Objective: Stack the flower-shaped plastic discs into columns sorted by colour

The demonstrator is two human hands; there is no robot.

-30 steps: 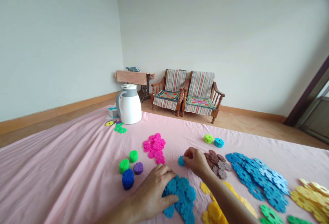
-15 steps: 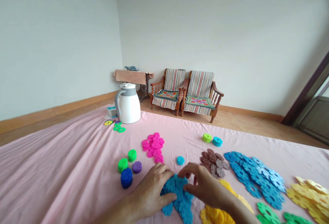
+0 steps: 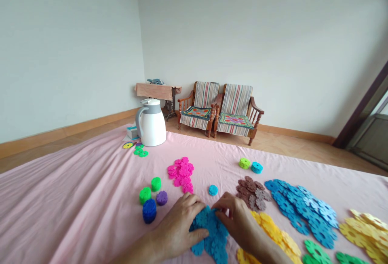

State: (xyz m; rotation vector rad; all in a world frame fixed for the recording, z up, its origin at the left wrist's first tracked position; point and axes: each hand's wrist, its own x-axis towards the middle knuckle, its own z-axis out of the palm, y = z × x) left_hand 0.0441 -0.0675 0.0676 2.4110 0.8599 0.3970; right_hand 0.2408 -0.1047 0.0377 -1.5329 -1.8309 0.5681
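Observation:
A heap of blue snowflake-shaped plastic discs lies on the pink cloth right before me. My left hand rests against the heap's left side, thumb and fingers apart, steadying nothing that I can make out singly. At the heap's upper right, my right hand has thumb and fingertips pinched together on the edge of a blue snowflake disc. Its palm side is hidden. Just beyond both hands a small light-blue disc stack sits alone on the cloth.
To the left stand green, purple and dark blue stacks. Loose pink, brown, yellow and larger blue discs spread ahead and right. A white jug stands at the cloth's far edge.
My right hand's thumb and fingers have come together at the top of the blue heap, where they were apart before. The left hand has stayed in place.

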